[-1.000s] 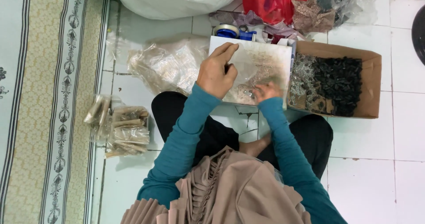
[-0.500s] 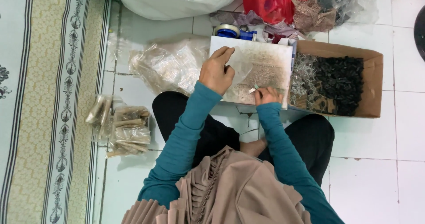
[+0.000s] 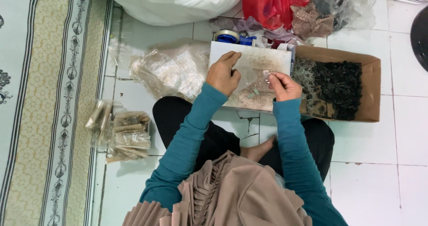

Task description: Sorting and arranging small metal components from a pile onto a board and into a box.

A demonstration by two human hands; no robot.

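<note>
Too small to tell: tiny pale piece [image 3: 266,75] pinched at right hand [image 3: 284,86]; round black object [image 3: 420,36] at 3 o'clock cut off.

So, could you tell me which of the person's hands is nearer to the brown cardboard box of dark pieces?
The right. The right hand sits just beside the cardboard box, almost at its near edge, pinching a small pale piece. The left hand rests farther away over the white tray.

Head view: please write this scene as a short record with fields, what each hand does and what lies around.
left hand: rests on the white tray, fingers curled
right hand: pinches a small pale piece over the tray
cardboard box: right of the tray, holds dark lace scraps
clear bags: left of the tray
bundled packets: on the floor, by the rug
tape roll: behind the tray
</note>
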